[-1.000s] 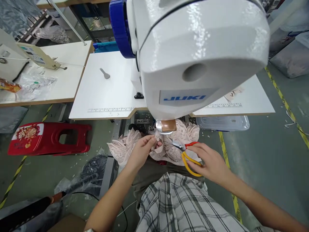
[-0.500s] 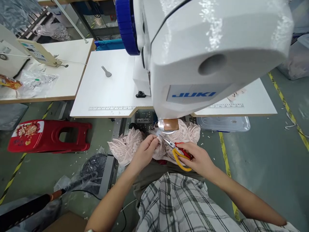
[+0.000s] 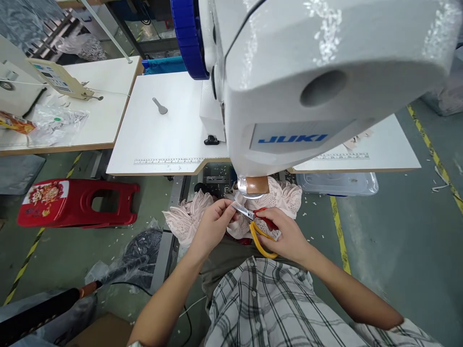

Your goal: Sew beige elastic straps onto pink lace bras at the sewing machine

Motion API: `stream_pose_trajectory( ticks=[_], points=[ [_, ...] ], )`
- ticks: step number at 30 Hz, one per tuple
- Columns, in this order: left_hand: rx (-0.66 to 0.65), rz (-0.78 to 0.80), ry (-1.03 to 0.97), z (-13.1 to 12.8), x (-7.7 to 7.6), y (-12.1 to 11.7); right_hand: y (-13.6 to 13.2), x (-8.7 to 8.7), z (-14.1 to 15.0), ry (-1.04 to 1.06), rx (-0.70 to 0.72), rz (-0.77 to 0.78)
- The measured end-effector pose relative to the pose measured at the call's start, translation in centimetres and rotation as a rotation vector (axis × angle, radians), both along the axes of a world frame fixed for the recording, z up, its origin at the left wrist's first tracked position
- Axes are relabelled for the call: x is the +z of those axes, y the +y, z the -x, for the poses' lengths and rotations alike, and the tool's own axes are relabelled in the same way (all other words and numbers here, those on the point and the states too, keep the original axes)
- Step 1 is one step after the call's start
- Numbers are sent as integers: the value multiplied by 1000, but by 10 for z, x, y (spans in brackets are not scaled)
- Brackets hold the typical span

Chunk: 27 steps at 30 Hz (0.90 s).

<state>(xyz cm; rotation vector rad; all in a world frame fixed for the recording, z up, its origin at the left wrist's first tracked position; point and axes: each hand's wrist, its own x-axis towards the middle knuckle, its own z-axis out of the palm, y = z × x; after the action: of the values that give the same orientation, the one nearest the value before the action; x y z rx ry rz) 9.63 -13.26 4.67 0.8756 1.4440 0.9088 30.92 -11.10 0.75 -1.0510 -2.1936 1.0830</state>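
Observation:
Pale pink lace bras (image 3: 284, 197) lie bunched in my lap, under the head of a white JUKI sewing machine (image 3: 282, 111). My left hand (image 3: 216, 222) pinches a light edge or strap of the lace bra just left of the machine's lower end. In my right hand (image 3: 284, 236) is a pair of scissors (image 3: 261, 237) with one red and one yellow handle. Their blades point up and left, with the tips at the fabric beside my left fingertips. What exactly lies between the blades is too small to tell.
A white worktable (image 3: 159, 130) with a printed ruler edge spans the area ahead, a grey key-shaped piece (image 3: 159, 106) on it. To the left is a red plastic stool (image 3: 77, 202). A clear plastic tray (image 3: 338, 183) sits under the table's right part.
The scissors in my right hand have moved left, and their tips have come to the fabric at my left fingers. My left hand keeps its pinch, nearly in place.

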Motion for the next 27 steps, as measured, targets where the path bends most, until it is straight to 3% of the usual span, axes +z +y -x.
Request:
stream_pose_trajectory(
  ticks=[11, 15, 18, 21, 24, 27],
  points=[
    [95, -59, 56, 4, -8, 0, 1, -3, -18, 1, -32, 34],
    [102, -190, 258, 13, -14, 0, 8, -3, -41, -111, -77, 37],
    [40, -333, 609, 24, -16, 0, 36, 1, -61, -234, -159, -11],
    [-81, -388, 789, 36, -13, 4, 90, 9, -74, -365, -363, -92],
    [-249, -248, 684, 46, -5, 13, 149, 21, -79, -453, -428, -224],
    [-391, -133, 520, 58, 2, 20, 171, 32, -75, -418, -409, -335]
  ],
)
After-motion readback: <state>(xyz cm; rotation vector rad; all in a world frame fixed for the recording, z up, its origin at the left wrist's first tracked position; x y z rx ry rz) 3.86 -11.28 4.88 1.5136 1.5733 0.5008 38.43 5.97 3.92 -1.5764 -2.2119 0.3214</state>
